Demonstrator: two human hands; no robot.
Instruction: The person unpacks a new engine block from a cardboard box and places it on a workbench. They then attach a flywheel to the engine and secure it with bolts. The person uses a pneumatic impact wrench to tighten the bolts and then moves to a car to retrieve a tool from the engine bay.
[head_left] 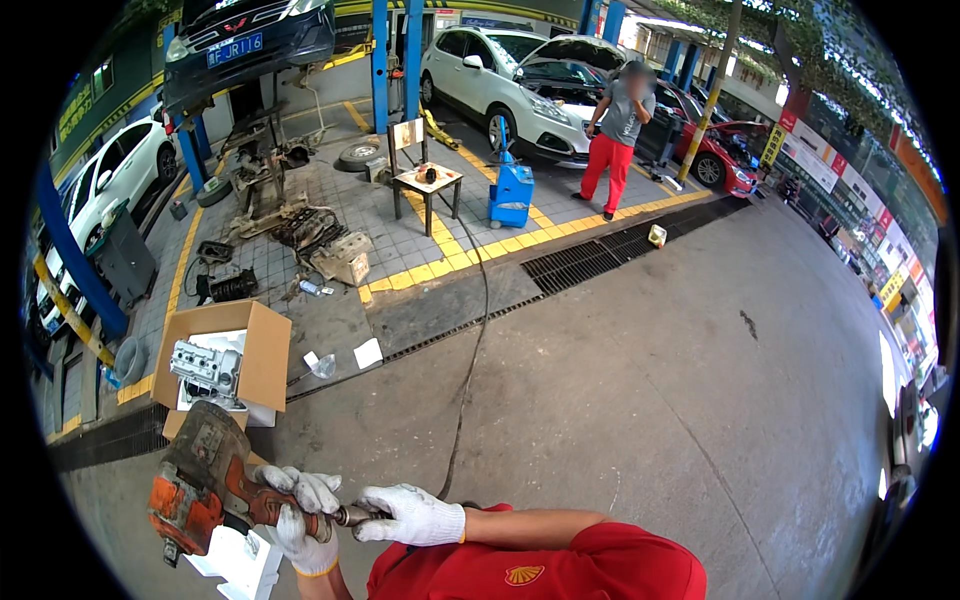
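An orange and dark grey impact wrench [190,490], worn and greasy, is held low in front of me. My left hand [308,515], in a white work glove, is wrapped round its handle. At the handle's end sits a metal hose coupling [350,515], pinched by the fingers of my gloved right hand [415,516]. A dark air hose [470,370] comes out near my right hand and runs away over the floor. Beyond the wrench, an open cardboard box [267,355] holds a silver engine part [205,368]. White foam packing [240,562] lies beneath the wrench.
Greasy engine parts [315,240] lie left on the tiles near a raised dark vehicle [250,60]. A small chair [428,180] and blue wheeled machine [512,195] stand farther back. A person [615,135] in red trousers stands by a white car [510,85]. A floor grate [600,255] crosses midway.
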